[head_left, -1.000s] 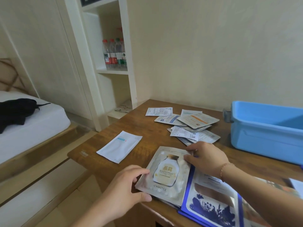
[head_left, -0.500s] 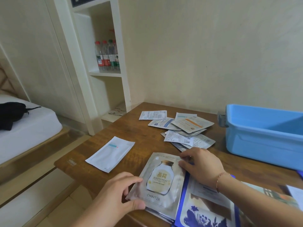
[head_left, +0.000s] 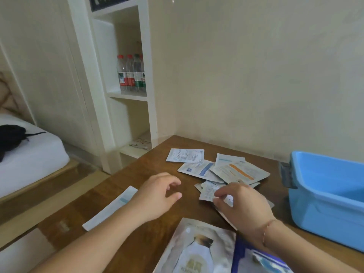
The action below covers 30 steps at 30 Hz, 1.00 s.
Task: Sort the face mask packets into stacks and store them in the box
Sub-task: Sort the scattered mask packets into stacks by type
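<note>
A loose pile of white face mask packets (head_left: 226, 172) lies at the far middle of the wooden table (head_left: 149, 166). My right hand (head_left: 242, 205) reaches into its near edge and pinches a small white packet (head_left: 209, 191) between thumb and fingers. My left hand (head_left: 157, 194) hovers over bare wood left of the pile, fingers loosely curled and holding nothing. A silver packet with a bottle print (head_left: 197, 249) lies at the near edge, on top of a blue packet (head_left: 262, 259). A long white packet (head_left: 110, 209) sits alone to the left, partly under my left forearm. The blue box (head_left: 331, 194) stands open on the right.
One white packet (head_left: 185, 155) lies apart at the pile's far left. Beyond the table's left corner stands a white shelf with water bottles (head_left: 132, 73). A bed (head_left: 29, 154) with a black item (head_left: 11, 134) is further left. A wall runs behind the table.
Both hands have let go of the silver bottle-print packet and moved forward. My right hand now reaches into the loose pile; my left hand hovers beside it.
</note>
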{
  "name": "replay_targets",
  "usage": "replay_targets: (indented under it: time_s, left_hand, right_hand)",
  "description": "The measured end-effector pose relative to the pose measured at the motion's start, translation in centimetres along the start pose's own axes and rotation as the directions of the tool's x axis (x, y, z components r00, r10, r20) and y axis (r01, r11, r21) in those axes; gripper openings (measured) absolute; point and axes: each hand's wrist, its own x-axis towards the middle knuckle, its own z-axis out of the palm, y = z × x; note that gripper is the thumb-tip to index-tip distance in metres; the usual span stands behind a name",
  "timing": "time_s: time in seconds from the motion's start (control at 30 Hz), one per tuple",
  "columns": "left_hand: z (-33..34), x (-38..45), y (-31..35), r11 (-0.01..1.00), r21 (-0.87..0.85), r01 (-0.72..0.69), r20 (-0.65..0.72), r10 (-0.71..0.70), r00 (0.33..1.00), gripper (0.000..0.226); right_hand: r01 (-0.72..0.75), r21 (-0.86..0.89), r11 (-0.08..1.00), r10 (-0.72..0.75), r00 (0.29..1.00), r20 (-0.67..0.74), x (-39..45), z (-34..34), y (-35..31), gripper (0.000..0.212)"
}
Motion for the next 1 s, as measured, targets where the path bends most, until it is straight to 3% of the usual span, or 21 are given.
replay_targets:
  time_s: [0.23, 0.37, 0.43, 0.7, 1.0]
  left_hand:
    - [2.2, 12.6, -2.4, 0.974, 0.228, 0.014, 0.050, -0.026, 0.998, 0.049]
    - [3.9, 15.6, -2.5, 0.987, 0.036, -0.159, 0.330, 0.138, 0.934, 0.047]
    - [4.7, 15.9, -2.6, 0.966, 0.042, -0.254, 0.414, 0.214, 0.885, 0.045]
    - [4.7, 15.9, -4.4, 0.918, 0.189, -0.348, 0.433, 0.240, 0.869, 0.051]
    - [2.3, 14.6, -9.4, 0.961, 0.175, -0.212, 0.439, 0.117, 0.891, 0.045]
  right_hand:
    - [0.027, -0.144, 0.989, -0.025, 1.000, 0.019, 7.5, 1.3, 0.4, 0.037]
    - [0.053, -0.297, 0.953, -0.002, 0.985, 0.170, 10.8, 2.9, 0.5, 0.048]
    - [0.017, -0.268, 0.963, 0.042, 0.976, 0.213, 11.7, 3.5, 0.5, 0.047]
    - [-0.035, -0.198, 0.980, 0.072, 0.980, 0.185, 12.0, 3.5, 1.5, 0.046]
    - [-0.202, -0.155, 0.967, 0.227, 0.960, 0.164, 10.5, 2.3, 4.7, 0.040]
